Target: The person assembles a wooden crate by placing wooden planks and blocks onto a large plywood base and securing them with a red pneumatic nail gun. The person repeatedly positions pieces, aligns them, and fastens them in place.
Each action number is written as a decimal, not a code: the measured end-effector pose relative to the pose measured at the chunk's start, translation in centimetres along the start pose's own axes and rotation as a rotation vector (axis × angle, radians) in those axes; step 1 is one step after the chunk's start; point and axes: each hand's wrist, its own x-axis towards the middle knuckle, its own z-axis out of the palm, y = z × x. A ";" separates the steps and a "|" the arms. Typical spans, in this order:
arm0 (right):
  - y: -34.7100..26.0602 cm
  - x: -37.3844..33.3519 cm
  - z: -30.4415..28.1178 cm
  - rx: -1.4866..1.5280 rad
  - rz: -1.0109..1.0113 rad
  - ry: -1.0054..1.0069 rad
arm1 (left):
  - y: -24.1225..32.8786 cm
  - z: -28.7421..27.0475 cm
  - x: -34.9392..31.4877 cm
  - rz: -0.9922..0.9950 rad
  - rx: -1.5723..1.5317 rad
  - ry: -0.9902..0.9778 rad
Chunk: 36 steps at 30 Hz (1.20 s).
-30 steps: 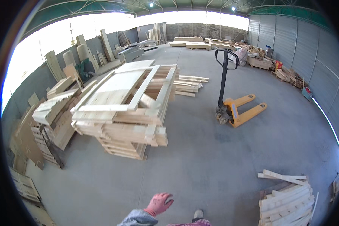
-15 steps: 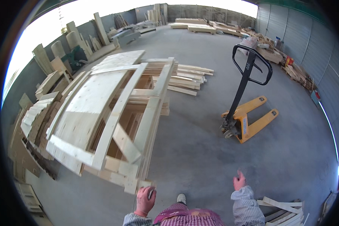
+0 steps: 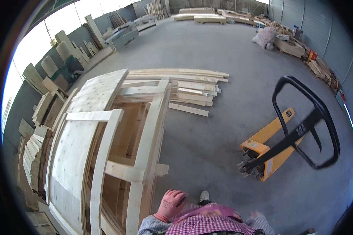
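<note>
In a pink work glove, my left hand [image 3: 171,204] is raised in front of my body, beside the near right side of a stack of wooden frames and panels [image 3: 144,156]. Its fingers are loosely curled in, and nothing shows in them. My right hand [image 3: 256,215], at the right of my checked apron [image 3: 208,223], is smeared and mostly hidden by its striped sleeve. To the right stands a yellow pallet jack [image 3: 272,162] with a black loop handle [image 3: 333,137], tilted up toward me. Neither hand touches it.
Long planks [image 3: 192,90] lie behind the frame stack. At the left wall are leaning boards [image 3: 94,29] and piled wood strips [image 3: 33,152]. Low timber stacks [image 3: 208,18] lie at the far end; a pale sack [image 3: 265,36] and scrap wood [image 3: 323,70] line the right wall.
My view has shifted, and the pallet jack's handle is nearer and larger. My left hand has come away from the stack's corner toward my body. My right hand has dropped back beside my apron.
</note>
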 end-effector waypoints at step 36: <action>18.6 121.0 -104.6 1.016 0.144 0.472 | -24.8 22.5 142.0 0.001 -0.023 -0.251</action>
